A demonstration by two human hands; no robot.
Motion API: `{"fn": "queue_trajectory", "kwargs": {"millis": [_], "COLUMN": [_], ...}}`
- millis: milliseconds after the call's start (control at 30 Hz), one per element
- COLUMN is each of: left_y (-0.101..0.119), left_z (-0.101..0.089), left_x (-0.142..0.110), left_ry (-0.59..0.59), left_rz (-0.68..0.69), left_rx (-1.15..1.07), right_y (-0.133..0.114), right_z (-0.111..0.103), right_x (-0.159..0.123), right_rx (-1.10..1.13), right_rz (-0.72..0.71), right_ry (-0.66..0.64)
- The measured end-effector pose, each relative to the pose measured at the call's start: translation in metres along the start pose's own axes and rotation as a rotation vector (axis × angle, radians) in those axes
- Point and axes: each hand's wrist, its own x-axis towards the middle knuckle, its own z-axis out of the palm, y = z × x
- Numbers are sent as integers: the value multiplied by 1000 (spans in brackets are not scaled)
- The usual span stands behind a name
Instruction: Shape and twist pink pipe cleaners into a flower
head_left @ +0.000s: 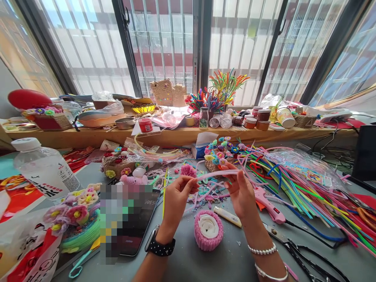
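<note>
Pink fuzzy strip (217, 173) spanned both hands, at twelve o'clock from a pink ribbed cup (208, 243). The left hand (179, 192) pinched its nine o'clock end, fingertips closed; the right hand (241, 194) held its three o'clock end, other fingers half open. A pink glue gun (268, 204) lay at two o'clock from the cup.

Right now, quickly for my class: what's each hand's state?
Left hand: closed, pinching a pink strip.
Right hand: fingers partly spread, holding the same strip.

Lidded jars (263, 115) along the windowsill (173, 137)
</note>
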Motion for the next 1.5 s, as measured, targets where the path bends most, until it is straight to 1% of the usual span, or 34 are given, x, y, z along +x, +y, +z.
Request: {"fn": "queue_trajectory", "kwargs": {"millis": [67,133,333,600,733,800,900,1000,1133,1333,1500], "left_y": [1,1,1,5,7,8,8,6,2,2,3], "left_z": [-1,-1,-5,-6,-8,-9,-7,-2,3,3,5], "left_x": [0,0,3,3,3,3,3,2,0,-1,1], "left_ry": [-19,-22,-45,-87,-99,-69,-28,-72,-148,-166,-173], "left_rz": [21,32,28,-28,-36,-34,-32,-55,-74,-94,-124], "left_rx": [19,34,25,20,-25,-63,-109,-121,-98,-71,-110], "right_y": [0,0,2,2,-4,-6,-4,3,9,11,11], "right_z": [-1,-1,-3,-4,-3,-1,4,9,9,8,9], "right_x": [1,2,3,4,3,1,-3,-7,-8,-6,-6], "right_rx": [-48,-70,2,103,87,63,45,43,94,208,257], "right_rz": [-3,-2,2,-4,-4,3,53,114,129,133,157], "right_ry": [59,83,121,101,96,66,-27,-85,-58,-73,-29]}}
